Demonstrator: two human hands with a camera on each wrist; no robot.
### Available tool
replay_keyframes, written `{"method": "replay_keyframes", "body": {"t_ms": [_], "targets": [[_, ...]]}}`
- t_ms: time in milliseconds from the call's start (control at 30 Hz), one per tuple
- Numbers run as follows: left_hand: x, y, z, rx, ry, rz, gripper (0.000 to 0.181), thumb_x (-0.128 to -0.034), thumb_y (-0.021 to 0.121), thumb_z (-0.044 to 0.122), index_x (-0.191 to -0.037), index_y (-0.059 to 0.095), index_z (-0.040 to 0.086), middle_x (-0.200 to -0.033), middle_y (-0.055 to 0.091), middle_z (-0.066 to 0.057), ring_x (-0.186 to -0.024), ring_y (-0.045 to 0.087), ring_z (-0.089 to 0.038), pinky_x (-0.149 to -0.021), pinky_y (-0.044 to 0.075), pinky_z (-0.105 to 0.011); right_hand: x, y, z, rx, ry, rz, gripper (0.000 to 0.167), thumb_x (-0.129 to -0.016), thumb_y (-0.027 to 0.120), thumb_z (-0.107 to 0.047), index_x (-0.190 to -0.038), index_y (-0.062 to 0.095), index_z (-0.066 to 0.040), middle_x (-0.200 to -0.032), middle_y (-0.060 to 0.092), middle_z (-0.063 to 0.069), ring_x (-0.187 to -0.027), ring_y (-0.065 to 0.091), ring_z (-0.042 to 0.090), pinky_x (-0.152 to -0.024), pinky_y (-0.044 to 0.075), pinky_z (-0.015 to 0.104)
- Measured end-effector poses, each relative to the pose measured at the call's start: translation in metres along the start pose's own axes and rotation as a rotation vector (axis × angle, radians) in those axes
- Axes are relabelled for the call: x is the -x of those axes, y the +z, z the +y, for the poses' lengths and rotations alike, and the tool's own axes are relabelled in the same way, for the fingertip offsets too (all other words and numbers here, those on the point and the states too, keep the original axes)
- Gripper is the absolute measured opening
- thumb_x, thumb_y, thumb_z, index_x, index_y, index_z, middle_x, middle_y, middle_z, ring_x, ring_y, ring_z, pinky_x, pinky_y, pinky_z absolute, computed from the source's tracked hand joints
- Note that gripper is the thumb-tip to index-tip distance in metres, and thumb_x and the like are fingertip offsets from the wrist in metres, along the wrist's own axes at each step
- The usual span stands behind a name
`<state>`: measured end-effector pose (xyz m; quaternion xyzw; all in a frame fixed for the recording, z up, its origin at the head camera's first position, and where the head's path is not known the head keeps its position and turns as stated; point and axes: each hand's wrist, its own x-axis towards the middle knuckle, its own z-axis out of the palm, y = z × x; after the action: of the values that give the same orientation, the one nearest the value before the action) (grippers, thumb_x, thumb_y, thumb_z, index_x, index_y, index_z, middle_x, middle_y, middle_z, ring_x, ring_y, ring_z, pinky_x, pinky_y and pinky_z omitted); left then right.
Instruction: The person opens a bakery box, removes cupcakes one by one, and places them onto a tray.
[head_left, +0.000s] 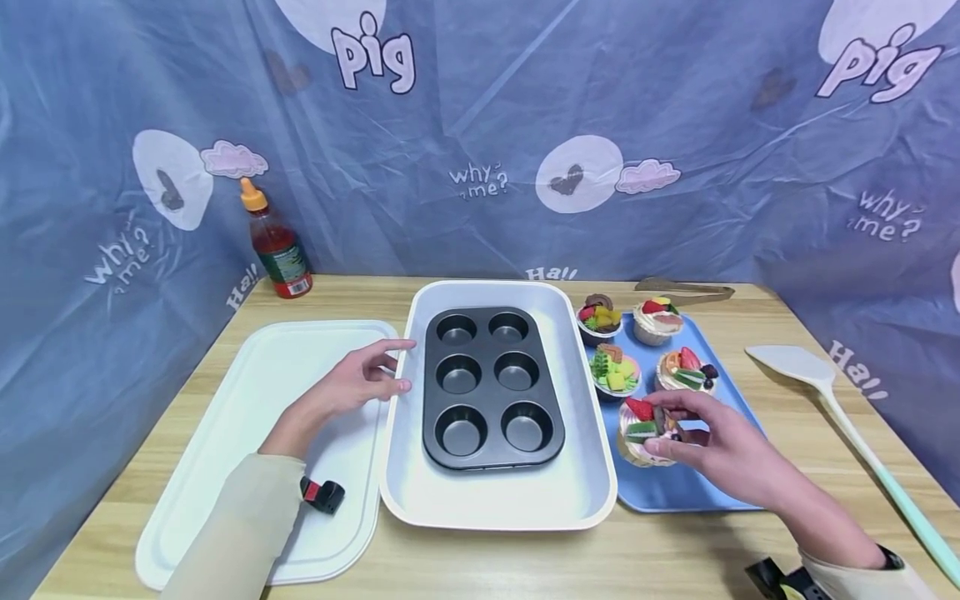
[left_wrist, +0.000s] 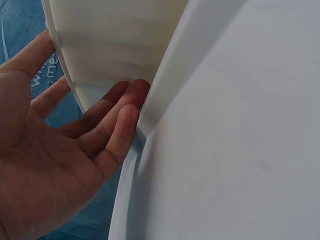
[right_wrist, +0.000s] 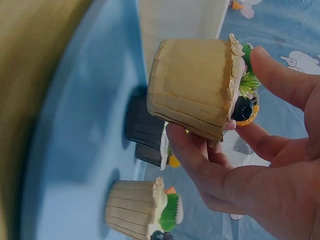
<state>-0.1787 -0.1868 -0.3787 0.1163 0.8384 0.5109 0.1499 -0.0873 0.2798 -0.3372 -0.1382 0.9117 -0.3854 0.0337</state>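
My right hand [head_left: 735, 446] pinches a cupcake [head_left: 637, 433] topped with strawberry and green slices, by its top edge. The right wrist view shows the pale wrapper of this cupcake [right_wrist: 192, 87] raised off the blue tray [head_left: 660, 496]. Relaxed, the fingers of my left hand [head_left: 363, 379] touch the left rim and outer wall of a white basin [head_left: 495, 508]. Inside that basin lies a black muffin tin [head_left: 487, 379] with several bare cups. Other cupcakes stand on the blue tray: a dark-wrapped one [head_left: 615, 372] and a pale-wrapped one [head_left: 686, 371] are closest to my right hand.
A white tray [head_left: 247, 400] lies left of the basin, under my left forearm. A sauce bottle [head_left: 281, 246] stands at the back left. Tongs [head_left: 686, 290] lie behind the cupcakes, and a long-handled spatula [head_left: 847, 417] lies along the right.
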Motion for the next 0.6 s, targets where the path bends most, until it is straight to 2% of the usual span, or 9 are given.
{"method": "replay_keyframes", "body": {"t_ms": [367,600], "targets": [[-0.001,-0.001,-0.003,-0.010,0.014,0.001,0.065,-0.0917,0.076,0.021,-0.150,0.048,0.012,-0.118,0.062,-0.021,-0.086,0.062,-0.021,-0.075,0.053,-0.028,0.001,0.012,0.002,-0.017,-0.017,0.011,0.047,-0.085,0.081,-0.013,-0.126,0.062,0.000,-0.120,0.064,0.012,-0.093,0.057,-0.002,-0.076,0.055,0.023],[-0.002,-0.001,-0.005,-0.009,0.011,0.002,0.065,-0.0916,0.076,0.020,-0.150,0.048,0.014,-0.118,0.061,-0.021,-0.085,0.061,-0.021,-0.074,0.051,-0.029,0.000,0.015,0.008,-0.038,-0.077,0.043,0.045,-0.082,0.083,-0.009,-0.123,0.065,-0.001,-0.114,0.063,0.009,-0.089,0.056,0.001,-0.072,0.054,0.022]]}}
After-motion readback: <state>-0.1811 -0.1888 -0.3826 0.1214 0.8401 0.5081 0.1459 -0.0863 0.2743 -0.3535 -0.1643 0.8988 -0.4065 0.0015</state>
